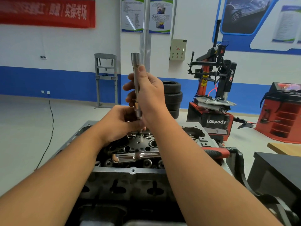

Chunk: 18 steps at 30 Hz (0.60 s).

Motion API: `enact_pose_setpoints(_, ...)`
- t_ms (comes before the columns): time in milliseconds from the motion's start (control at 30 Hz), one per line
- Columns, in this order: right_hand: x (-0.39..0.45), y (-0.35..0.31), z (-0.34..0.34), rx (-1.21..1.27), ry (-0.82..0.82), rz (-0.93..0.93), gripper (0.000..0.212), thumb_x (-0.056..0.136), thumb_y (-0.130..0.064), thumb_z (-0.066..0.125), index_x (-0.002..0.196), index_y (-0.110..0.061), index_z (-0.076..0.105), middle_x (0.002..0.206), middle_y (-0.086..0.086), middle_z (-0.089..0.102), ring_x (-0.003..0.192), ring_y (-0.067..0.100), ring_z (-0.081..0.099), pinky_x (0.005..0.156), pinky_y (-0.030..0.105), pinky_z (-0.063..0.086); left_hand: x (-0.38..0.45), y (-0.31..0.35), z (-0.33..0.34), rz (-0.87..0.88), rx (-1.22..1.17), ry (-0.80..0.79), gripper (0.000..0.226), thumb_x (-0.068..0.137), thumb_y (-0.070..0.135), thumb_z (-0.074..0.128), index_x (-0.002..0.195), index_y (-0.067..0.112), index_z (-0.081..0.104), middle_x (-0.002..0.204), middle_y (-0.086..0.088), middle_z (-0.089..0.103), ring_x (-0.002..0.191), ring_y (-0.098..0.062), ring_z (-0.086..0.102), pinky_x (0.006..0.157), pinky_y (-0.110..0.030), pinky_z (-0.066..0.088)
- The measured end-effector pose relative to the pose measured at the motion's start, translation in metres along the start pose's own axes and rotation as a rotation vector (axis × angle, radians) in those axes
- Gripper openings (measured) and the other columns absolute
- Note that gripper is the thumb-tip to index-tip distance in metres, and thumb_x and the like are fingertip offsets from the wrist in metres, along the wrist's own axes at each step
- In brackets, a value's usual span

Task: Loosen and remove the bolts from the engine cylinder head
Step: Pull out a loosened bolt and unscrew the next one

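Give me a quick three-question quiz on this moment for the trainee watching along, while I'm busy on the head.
1. True or false: the right hand holds the extension bar roughly upright above the cylinder head.
2. Where does the ratchet wrench lie? A) on the floor B) across the cylinder head C) on the stacked tyres
3. Fill in: the left hand is curled around the ______ end of the bar.

Key:
1. True.
2. B; its red handle points to the right.
3. Lower, near a bolt hole; whether a bolt sits in the tool is hidden.
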State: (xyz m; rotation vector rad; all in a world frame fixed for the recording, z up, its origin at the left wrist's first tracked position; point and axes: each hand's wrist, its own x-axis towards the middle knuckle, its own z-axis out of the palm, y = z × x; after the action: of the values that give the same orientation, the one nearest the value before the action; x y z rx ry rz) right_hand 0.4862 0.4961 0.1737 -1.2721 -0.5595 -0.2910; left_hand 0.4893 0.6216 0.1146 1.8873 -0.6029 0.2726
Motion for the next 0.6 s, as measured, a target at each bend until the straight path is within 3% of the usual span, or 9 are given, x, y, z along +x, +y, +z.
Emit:
enact_pose_setpoints(33,-0.0005,-0.0001,-0.0004,0.0,0.004,-0.015,0.03,0.103,-0.042,0.061,0.097,-0.013,0.063,0.073,0.002,0.07,0.05,0.018,0.056,0.05,0.029,0.048,0.0002,0.0008,0.0006,0.011,0.029,0.021,0.012,0.086,0.025,0.081,0.097,0.026,0.08,0.099,0.001,0.081,0.092,-0.014,0.077,0.085,-0.035,0.057)
enact_pose_setpoints(100,-0.001,-0.0001,-0.0013,0.003,0.036,-0.041,0.028,0.098,-0.037,0.071,0.093,-0.013,0.058,0.072,0.004,0.07,0.046,0.018,0.053,0.047,0.027,0.048,-0.0002,0.0024,0.0018,0.017,0.02,0.026,0.013,0.084,0.027,0.081,0.096,0.025,0.081,0.095,0.001,0.081,0.081,-0.009,0.076,0.076,-0.027,0.057)
enact_pose_setpoints(200,0.0004,0.0003,-0.0022,0.0,0.05,-0.04,0.032,0.104,-0.041,0.06,0.091,-0.012,0.059,0.073,0.004,0.073,0.046,0.018,0.053,0.046,0.027,0.046,-0.002,0.0026,0.0016,-0.02,-0.052,-0.035,0.011,0.089,0.03,0.074,0.097,0.026,0.082,0.087,-0.001,0.079,0.058,-0.004,0.062,0.055,-0.019,0.05)
enact_pose_setpoints(300,0.001,0.0004,-0.0014,0.028,0.026,-0.022,0.038,0.107,-0.045,0.052,0.094,-0.011,0.063,0.074,0.005,0.074,0.046,0.019,0.054,0.045,0.025,0.044,-0.002,0.0017,0.0001,-0.015,-0.039,-0.041,0.012,0.096,0.015,0.073,0.099,0.023,0.081,0.092,-0.002,0.08,0.069,-0.006,0.071,0.063,-0.019,0.054)
enact_pose_setpoints(400,0.0017,0.0026,-0.0019,0.025,0.036,-0.053,0.028,0.099,-0.04,0.068,0.093,-0.014,0.061,0.074,0.002,0.072,0.046,0.017,0.054,0.046,0.027,0.049,-0.001,0.0026,0.0,-0.01,-0.015,0.015,0.011,0.088,0.016,0.081,0.097,0.022,0.081,0.099,-0.003,0.081,0.094,-0.018,0.078,0.084,-0.031,0.06)
enact_pose_setpoints(467,0.002,0.0034,-0.0025,-0.001,0.046,-0.073,0.028,0.098,-0.038,0.071,0.09,-0.013,0.059,0.075,0.002,0.072,0.047,0.017,0.054,0.046,0.029,0.05,-0.0011,0.0029,0.0006,-0.012,-0.023,0.0,0.009,0.089,0.017,0.08,0.095,0.023,0.082,0.097,-0.003,0.081,0.089,-0.014,0.078,0.078,-0.025,0.059)
enact_pose_setpoints(533,0.0019,0.0022,-0.0027,-0.005,0.056,-0.066,0.032,0.103,-0.041,0.062,0.091,-0.012,0.059,0.078,0.004,0.074,0.048,0.018,0.055,0.047,0.029,0.05,-0.0025,0.0041,0.0012,-0.015,-0.024,-0.054,0.016,0.097,0.014,0.072,0.095,0.026,0.082,0.089,0.0,0.08,0.069,-0.005,0.071,0.064,-0.017,0.054)
enact_pose_setpoints(600,0.0022,0.0005,-0.0025,0.002,0.054,-0.035,0.039,0.107,-0.044,0.052,0.094,-0.009,0.062,0.08,0.006,0.075,0.048,0.019,0.056,0.047,0.028,0.049,-0.0035,0.0038,0.0006,-0.009,-0.005,-0.073,0.023,0.1,0.009,0.068,0.097,0.027,0.082,0.089,0.001,0.08,0.068,-0.002,0.069,0.063,-0.016,0.052)
